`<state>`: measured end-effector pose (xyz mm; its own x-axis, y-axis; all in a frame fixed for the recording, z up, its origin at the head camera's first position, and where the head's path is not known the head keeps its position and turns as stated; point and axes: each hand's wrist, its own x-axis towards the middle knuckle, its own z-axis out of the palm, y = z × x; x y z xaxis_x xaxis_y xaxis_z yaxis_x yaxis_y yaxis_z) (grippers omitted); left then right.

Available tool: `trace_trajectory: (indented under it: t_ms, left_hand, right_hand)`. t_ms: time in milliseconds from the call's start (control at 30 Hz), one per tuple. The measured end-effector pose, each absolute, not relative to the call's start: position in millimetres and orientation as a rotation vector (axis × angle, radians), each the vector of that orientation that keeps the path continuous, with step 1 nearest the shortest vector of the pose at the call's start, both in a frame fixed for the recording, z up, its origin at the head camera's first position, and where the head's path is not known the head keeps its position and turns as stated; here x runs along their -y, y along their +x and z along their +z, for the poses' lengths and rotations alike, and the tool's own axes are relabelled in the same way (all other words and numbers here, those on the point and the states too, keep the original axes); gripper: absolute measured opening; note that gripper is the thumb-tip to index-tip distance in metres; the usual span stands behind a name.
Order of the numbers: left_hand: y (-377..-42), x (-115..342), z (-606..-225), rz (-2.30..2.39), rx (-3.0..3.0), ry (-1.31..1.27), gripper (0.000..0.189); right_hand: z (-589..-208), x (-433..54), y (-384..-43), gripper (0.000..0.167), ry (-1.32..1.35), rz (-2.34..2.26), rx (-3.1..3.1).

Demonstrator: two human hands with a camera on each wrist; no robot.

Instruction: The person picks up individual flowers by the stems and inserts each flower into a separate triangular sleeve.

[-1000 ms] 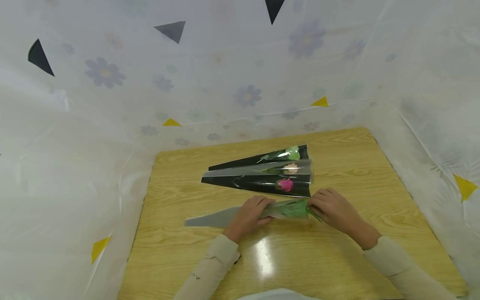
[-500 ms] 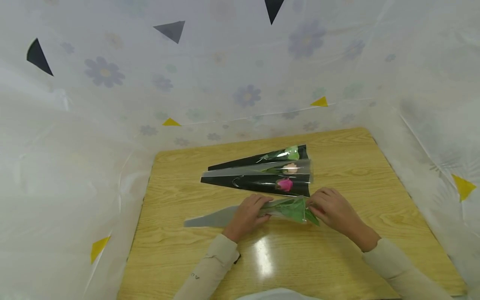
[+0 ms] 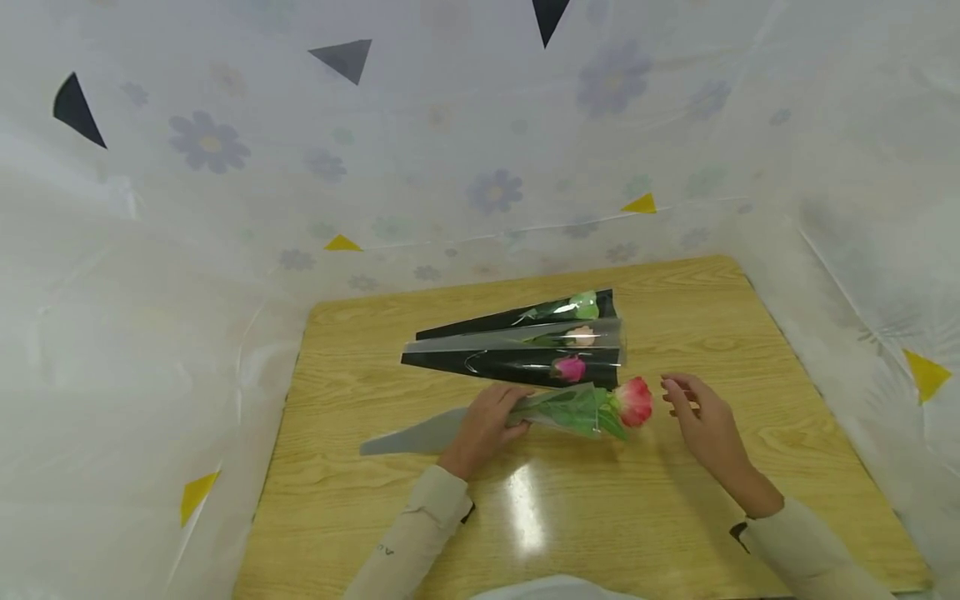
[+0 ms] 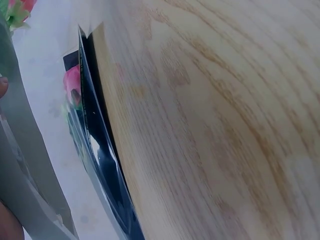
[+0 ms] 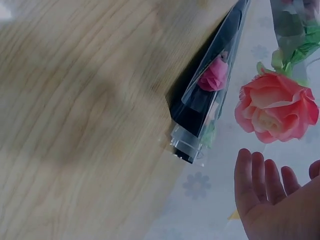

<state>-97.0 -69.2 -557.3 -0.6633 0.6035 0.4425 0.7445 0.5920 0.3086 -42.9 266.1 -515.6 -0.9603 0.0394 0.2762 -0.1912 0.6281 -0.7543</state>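
A coral-pink rose with green leaves sticks out of the wide right end of a clear and grey flower sleeve. My left hand grips this sleeve near its middle, its fingers over the far side and the thumb on the near side. In the left wrist view the grey sleeve runs along the left edge, with a fingertip just showing. Just right of the bloom, my right hand holds nothing, its fingers loosely extended. The right wrist view has the rose's petals just above those fingertips, with a gap between.
Behind the hands lie three sleeved roses side by side: a pale green one, a peach one and a pink one. They rest on a wooden table. Flower-printed white sheeting encloses its back and sides.
The rose's bloom, hidden before, now shows beyond the sleeve's mouth. My right hand has let go of the leaves and moved right. The left hand keeps its grip, shifted slightly left.
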Motion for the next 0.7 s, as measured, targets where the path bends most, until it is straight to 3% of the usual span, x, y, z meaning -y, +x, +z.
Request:
trace_trajectory:
  t_ms: [433,700]
  left_hand:
    - [-98,66,-556,-0.671,2.505,-1.132,0.049]
    - [-99,65,-558,-0.675,2.5,-1.161,0.052]
  right_hand:
    - [-520,-256,-33,0.034,0.187,1.829,2.459]
    - [-509,-248,-30,0.036,0.245,1.922,2.415]
